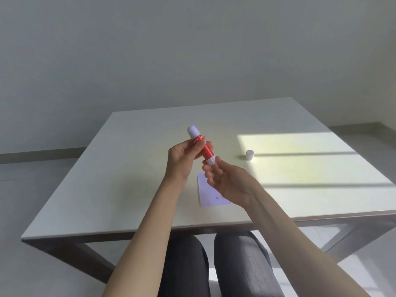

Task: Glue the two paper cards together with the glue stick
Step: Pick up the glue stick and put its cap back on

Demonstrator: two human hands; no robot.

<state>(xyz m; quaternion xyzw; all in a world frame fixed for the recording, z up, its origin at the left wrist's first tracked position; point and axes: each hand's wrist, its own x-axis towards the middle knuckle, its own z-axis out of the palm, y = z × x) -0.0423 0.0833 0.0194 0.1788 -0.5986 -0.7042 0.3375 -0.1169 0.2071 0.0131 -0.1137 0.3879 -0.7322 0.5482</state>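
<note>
My left hand [184,156] grips a red glue stick [201,145] around its middle, held tilted above the table with its white uncapped tip pointing up and away. My right hand [225,179] has its fingertips at the white lower end of the stick, fingers loosely spread. The white cap [249,154] stands by itself on the table to the right. A white paper card [209,194] lies flat on the table below my right hand, partly hidden by it. Whether a second card lies under it I cannot tell.
The white table [128,179] has a sunlit patch on its right side around the cap. Its front edge runs just above my knees. A plain wall stands behind the table.
</note>
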